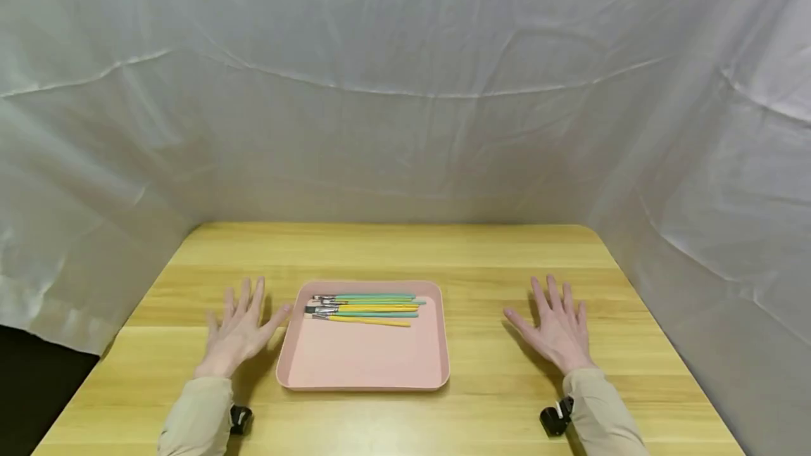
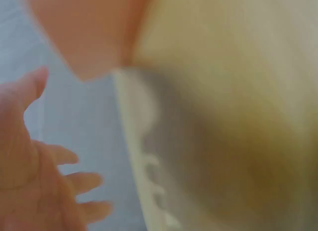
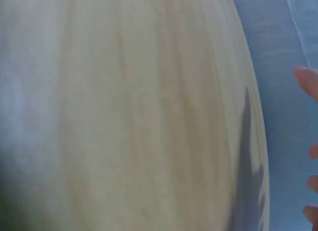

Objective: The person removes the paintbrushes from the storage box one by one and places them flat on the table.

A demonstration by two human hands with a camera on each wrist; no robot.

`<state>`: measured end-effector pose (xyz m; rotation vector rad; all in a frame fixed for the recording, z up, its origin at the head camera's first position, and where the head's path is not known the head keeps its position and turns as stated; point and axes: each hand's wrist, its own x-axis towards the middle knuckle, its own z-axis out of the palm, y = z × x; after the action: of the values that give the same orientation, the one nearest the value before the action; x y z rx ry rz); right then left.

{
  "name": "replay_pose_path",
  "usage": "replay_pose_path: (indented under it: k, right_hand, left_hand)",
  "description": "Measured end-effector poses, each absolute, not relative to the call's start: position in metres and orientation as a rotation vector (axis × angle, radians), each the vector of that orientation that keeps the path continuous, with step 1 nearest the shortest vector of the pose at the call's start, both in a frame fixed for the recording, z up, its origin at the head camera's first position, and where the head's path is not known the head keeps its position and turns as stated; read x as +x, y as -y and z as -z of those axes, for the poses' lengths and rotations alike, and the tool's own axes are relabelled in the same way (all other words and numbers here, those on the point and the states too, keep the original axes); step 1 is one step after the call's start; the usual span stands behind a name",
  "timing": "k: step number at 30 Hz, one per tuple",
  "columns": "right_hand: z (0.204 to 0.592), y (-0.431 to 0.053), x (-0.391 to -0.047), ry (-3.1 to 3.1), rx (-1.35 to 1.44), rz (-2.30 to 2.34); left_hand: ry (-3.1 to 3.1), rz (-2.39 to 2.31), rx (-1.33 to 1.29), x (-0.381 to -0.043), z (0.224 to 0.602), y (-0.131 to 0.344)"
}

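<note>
Well behind tray [image 1: 361, 357], pale sheeting [image 1: 405, 146]

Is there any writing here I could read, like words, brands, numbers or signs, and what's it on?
None can be read.
Paintbrushes: too small to tell whether anything is printed on them.
Black wrist devices: also too small to tell.
Pink tray, table and pale cloth: no lettering visible.
</note>
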<state>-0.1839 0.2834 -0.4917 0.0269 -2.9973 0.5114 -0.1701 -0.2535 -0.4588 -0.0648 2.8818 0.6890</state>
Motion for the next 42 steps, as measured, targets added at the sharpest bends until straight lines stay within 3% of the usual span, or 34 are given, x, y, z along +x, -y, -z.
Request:
replay_pose_path:
  k: [15, 42]
  right_hand:
    - [0.485, -0.277, -0.187, 3.044, 0.009, -0.945]
    - [0.47, -0.245, -0.198, 3.037, 0.092, -1.282]
  left_hand:
    - [-2.569, -1.123, 0.057, -0.165, 0.435, 0.231]
    - [-2.627, -1.351, -0.176, -0.178, 0.47, 0.226]
